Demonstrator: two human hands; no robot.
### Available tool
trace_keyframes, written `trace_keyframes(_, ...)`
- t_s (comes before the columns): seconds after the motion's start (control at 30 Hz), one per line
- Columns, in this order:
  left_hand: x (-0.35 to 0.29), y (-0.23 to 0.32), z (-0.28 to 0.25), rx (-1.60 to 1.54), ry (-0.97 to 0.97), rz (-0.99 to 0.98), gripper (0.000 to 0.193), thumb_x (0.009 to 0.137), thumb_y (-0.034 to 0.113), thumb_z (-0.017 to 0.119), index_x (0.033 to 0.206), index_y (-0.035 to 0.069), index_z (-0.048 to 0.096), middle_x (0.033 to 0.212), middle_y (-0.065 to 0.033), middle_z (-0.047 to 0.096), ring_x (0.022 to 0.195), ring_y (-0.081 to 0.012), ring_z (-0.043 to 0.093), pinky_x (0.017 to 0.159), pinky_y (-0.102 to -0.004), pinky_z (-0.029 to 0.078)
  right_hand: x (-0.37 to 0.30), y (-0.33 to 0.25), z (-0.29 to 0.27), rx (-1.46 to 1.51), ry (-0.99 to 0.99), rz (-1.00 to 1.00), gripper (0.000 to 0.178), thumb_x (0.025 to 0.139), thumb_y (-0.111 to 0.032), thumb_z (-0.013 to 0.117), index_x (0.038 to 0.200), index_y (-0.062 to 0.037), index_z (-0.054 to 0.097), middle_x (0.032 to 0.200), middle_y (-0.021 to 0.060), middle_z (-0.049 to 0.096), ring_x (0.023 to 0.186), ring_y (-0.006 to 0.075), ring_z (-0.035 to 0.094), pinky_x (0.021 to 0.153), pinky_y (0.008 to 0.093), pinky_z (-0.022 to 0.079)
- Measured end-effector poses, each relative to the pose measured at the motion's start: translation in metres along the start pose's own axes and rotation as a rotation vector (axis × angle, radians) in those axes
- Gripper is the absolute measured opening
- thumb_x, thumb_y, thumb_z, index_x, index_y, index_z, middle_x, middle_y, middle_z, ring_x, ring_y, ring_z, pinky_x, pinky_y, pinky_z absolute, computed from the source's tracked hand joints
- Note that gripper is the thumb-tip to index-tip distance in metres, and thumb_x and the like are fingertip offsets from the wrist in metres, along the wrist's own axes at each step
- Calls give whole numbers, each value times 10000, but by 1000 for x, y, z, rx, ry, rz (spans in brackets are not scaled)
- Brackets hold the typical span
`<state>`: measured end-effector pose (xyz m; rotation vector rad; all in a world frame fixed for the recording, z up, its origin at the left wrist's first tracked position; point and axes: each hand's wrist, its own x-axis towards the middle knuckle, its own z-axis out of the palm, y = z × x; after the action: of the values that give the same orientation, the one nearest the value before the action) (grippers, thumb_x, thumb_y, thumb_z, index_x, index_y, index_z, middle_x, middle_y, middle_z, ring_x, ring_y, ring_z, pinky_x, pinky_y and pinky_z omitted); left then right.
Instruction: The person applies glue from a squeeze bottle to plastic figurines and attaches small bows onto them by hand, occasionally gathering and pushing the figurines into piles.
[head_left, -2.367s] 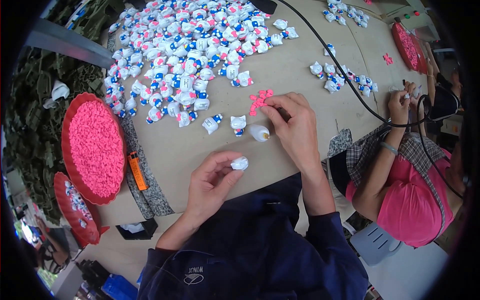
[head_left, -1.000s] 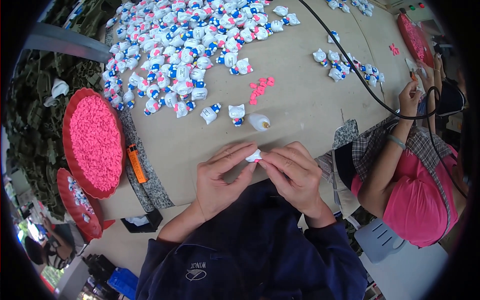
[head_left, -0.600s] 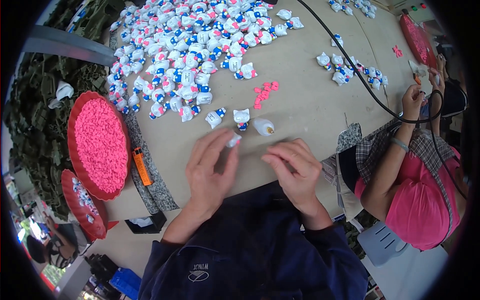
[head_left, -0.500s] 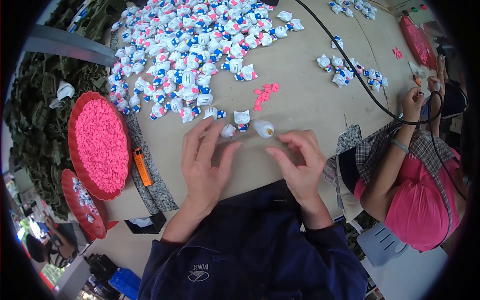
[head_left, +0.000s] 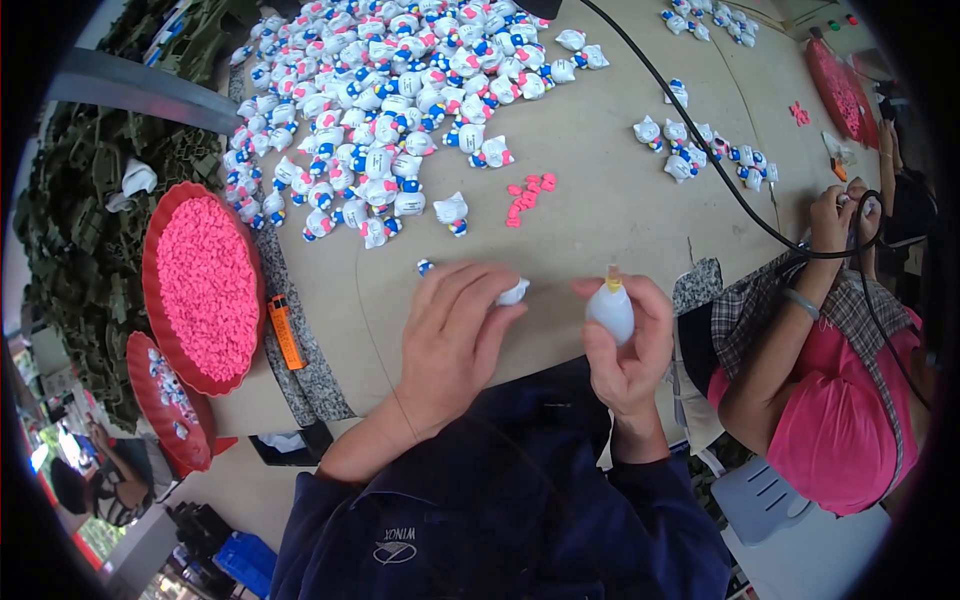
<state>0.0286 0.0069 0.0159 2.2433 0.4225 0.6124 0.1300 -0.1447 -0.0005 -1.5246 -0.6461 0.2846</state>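
My right hand (head_left: 635,345) is wrapped round a small white squeeze bottle (head_left: 611,313), its yellow-based nozzle pointing away from me. My left hand (head_left: 455,325) pinches a small white cat-figurine head (head_left: 513,292) between thumb and fingers, which hide much of it. The two hands are apart. Just beyond my left fingers lies a small blue-and-white piece (head_left: 425,267), partly covered by the hand. Farther out a white cat figurine (head_left: 452,212) with a blue body lies on the table, beside a little cluster of pink bow-shaped pieces (head_left: 522,200).
A large heap of cat figurines (head_left: 390,110) covers the far left. At left are a red tray (head_left: 250,330) of pink pieces, a smaller red tray (head_left: 200,445) and an orange lighter (head_left: 285,332). A black cable (head_left: 690,130) crosses at right, near a co-worker in pink (head_left: 840,430).
My right hand has picked the bottle up from the table and turned it nozzle-away. My left hand has closed on the white head. One figurine now lies farther away and left.
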Motion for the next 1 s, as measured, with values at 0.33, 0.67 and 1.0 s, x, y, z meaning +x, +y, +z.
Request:
trace_keyframes(0.33, -27, -7, -6, -806, -67, -546, 278, 813, -48, 652, 1081, -14, 587, 1053, -86, 600, 875, -140, 631, 743, -237, 521, 6, -27, -19, -267, -227, -156, 391, 594, -91, 808, 946, 16, 676, 685, 86, 647, 565, 173, 513, 521, 261, 397)
trace_keyframes(0.67, -26, -7, -4, -784, -59, -505, 272, 810, -37, 658, 1074, -12, 594, 1053, -91, 594, 902, -153, 629, 755, -246, 529, 6, -28, -12, -273, -241, -83, 346, 596, -76, 803, 907, 23, 688, 670, 80, 641, 539, 163, 499, 489, 258, 379)
trace_keyframes(1.0, -26, -8, -3, -784, 1, -508, 278, 804, -52, 658, 1072, -10, 599, 1068, -95, 590, 929, -152, 620, 757, -241, 529, 8, -29, -14, -291, -228, -70, 325, 601, -70, 799, 891, 26, 689, 660, 74, 632, 540, 160, 491, 487, 258, 374)
